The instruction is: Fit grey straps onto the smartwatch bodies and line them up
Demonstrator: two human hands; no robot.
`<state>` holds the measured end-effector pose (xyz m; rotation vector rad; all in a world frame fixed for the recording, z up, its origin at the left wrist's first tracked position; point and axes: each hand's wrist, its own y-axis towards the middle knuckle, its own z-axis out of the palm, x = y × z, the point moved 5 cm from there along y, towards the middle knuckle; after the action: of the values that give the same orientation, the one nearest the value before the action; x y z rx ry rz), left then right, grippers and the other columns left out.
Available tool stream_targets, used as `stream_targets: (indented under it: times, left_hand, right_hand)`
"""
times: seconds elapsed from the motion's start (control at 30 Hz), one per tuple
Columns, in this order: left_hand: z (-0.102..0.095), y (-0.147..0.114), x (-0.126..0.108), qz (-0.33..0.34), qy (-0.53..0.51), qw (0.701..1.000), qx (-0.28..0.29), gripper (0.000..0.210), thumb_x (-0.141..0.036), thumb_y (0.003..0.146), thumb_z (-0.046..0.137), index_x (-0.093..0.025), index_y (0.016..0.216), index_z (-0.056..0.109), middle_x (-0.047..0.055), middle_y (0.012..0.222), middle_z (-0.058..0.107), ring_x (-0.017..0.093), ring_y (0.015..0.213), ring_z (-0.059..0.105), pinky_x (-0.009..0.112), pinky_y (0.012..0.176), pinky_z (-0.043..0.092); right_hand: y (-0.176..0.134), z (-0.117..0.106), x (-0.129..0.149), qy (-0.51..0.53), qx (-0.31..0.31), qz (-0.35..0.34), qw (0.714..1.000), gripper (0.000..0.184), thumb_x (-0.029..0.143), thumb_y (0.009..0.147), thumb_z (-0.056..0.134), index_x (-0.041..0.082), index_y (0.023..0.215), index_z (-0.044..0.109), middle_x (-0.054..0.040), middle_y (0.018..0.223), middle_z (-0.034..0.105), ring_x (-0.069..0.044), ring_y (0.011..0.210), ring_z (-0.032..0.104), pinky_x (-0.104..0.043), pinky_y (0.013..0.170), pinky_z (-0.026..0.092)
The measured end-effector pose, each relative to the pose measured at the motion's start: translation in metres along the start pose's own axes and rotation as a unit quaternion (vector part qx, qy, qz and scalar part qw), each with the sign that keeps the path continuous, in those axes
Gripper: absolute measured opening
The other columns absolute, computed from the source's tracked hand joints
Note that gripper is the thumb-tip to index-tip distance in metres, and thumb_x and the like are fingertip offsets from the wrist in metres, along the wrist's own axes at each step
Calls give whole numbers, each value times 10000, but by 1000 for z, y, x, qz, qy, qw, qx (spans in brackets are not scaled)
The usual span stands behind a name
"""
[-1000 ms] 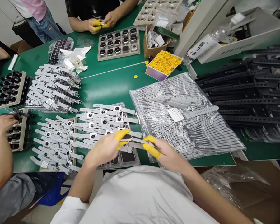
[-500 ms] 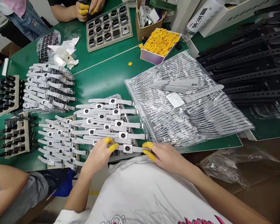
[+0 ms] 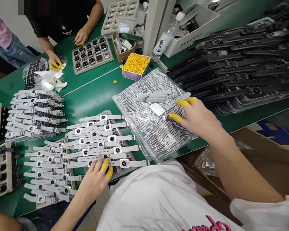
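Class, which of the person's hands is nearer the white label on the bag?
Right. The right hand is just beside the white label; the left hand is farther off, at the gray-strapped watches.

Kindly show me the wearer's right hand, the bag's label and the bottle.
Wearer's right hand [image 3: 197, 118], head view: back of hand.
Label [image 3: 157, 109], head view: white face.
Bottle [image 3: 165, 41], head view: wrapped side.

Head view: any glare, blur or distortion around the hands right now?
Head view: bright glints on the bag under the right hand; head view, a soft sheen on the table; head view edge, the right sleeve looks stretched; head view, left hand fairly sharp.
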<state>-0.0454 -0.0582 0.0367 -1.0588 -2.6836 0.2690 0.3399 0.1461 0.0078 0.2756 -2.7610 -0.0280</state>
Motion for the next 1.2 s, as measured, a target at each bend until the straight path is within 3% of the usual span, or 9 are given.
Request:
stream_targets:
  times: [0.17,0.37,0.57,0.63,0.73,0.87,0.93,1.0,1.2]
  left_hand:
    - [12,-4,-2,-19,-20,999,-21,261,-213,898,608,-155,1124,725,200,1276,673,377,1185,619,528,994,538]
    - [25,-9,-3,-65,-67,989,-116,176,-135,919,632,-199,1066,706,144,1249,694,336,1184,620,509,1003,552]
    - [-13,-24,8,-116,-225,954,-163,244,-115,965,552,-210,1169,646,141,1253,700,291,1097,650,457,895,580]
    - [-31,-28,21,-148,-344,909,-184,306,-129,988,525,-223,1270,598,131,1224,708,251,1066,672,391,871,587]
    - [-47,-16,48,-242,-496,790,-267,301,-162,1035,473,-242,1319,529,108,1195,706,200,999,699,342,855,588]
    - [-41,52,71,-225,-653,637,-341,127,-280,1069,478,-233,1183,502,105,1194,670,151,858,683,227,597,522]
    - [-31,87,78,-201,-694,589,-363,186,-325,1054,527,-235,1204,464,96,1167,669,152,884,678,219,610,534]
    - [-18,109,81,-183,-698,593,-357,240,-310,1050,524,-217,1266,475,102,1176,669,155,932,678,267,750,579]
    - [-1,111,70,-112,-551,753,-341,510,-79,956,439,-240,1427,546,113,1343,634,246,1281,595,443,1104,507]
  right_hand:
    - [19,22,-27,-15,5,-80,997,486,524,1005,508,220,1356,650,-206,1389,573,-442,1269,473,-589,947,458]
    - [14,24,-18,-1,-53,-106,993,365,384,1056,431,203,1162,730,-195,1271,653,-425,1310,481,-636,1037,373]
    - [2,4,4,172,-143,-98,970,253,416,1021,559,211,1081,696,-136,1042,747,-331,1016,686,-507,928,505]
    - [1,7,22,305,-130,-34,943,230,452,1013,580,241,1042,667,-77,892,740,-267,790,701,-428,759,551]
    - [4,22,78,536,-51,4,843,292,548,1006,573,259,972,596,-8,718,655,-193,577,613,-343,567,534]
    - [7,48,171,675,148,-5,723,351,595,987,588,247,966,551,24,727,634,-138,538,576,-274,507,500]
    - [5,58,200,694,234,-15,681,353,584,986,599,236,995,541,28,757,652,-118,517,573,-260,503,480]
    - [1,68,215,704,294,-22,646,348,566,985,610,225,1000,538,34,738,660,-107,492,565,-256,513,467]
    - [-19,96,212,702,354,25,617,347,534,968,647,194,997,583,34,633,659,-106,455,535,-244,486,409]
